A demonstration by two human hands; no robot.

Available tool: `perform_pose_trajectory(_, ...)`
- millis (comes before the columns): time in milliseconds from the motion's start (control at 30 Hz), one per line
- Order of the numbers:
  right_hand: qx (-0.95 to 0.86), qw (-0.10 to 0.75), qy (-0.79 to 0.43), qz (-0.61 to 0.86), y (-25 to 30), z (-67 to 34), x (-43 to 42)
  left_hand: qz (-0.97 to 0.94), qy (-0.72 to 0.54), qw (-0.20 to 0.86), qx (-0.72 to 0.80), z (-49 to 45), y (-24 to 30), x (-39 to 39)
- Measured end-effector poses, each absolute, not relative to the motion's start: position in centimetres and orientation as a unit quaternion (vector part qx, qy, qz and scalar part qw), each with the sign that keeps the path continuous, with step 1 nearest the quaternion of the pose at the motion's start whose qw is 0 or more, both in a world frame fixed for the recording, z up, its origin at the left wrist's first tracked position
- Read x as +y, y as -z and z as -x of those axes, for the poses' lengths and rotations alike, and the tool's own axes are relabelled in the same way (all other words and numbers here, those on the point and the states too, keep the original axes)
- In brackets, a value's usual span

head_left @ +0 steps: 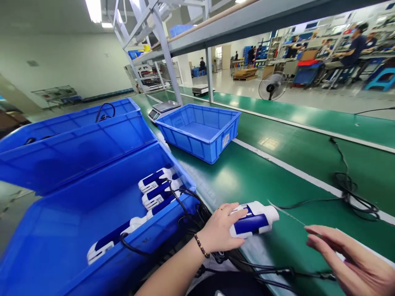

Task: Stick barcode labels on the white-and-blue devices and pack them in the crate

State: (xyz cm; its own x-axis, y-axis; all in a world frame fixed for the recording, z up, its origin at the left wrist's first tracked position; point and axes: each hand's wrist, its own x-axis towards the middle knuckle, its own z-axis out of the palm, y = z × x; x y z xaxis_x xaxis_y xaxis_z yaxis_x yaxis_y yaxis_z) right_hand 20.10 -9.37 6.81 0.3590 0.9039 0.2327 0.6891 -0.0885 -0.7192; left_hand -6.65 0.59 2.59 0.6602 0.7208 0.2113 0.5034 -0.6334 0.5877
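Nothing legible anywhere: no brand, number or sign. On the side wall of the open blue plastic crate [191,144] on the green worktop [277,164], a pale sticker [226,140], too small to read. Behind it, the display of the flat grey weighing scale [162,107], blurred, with no digits to make out. On the blue-and-white plastic handheld device [254,220], no readable marking.

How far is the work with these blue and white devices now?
Done: nothing finished shows yet. In hand: the left hand grips one device on the green belt; the right hand hovers open nearby. Left: at least four other devices lie in the near bin.
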Motion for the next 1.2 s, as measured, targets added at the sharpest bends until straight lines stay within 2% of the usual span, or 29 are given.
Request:
perform_pose_trajectory(133,-0.525,0.408,-0.25,0.704,-7.8,-16.7,-7.9,-0.848,-0.303,0.31,0.306,7.1,-1.6,1.3)
perform_pose_trajectory(233,-0.525,0.39,-0.346,0.672,-7.5,-15.3,-6.7,-0.851,-0.351,0.296,0.254,7.1,-0.9,1.5)
perform_pose_trajectory(333,-0.527,0.375,-0.393,0.654,-6.4,-14.8,-5.6,-0.839,-0.385,0.287,0.255,6.9,-0.4,1.3)
perform_pose_trajectory(833,-0.457,0.331,-0.381,0.733,-4.9,-14.8,-4.6,-0.832,-0.335,0.34,0.284,6.7,-0.5,1.2)
perform_pose_trajectory(1200,-0.463,0.347,-0.389,0.717,-4.9,-14.6,-4.5,-0.837,-0.353,0.319,0.27,6.7,-0.4,1.2)
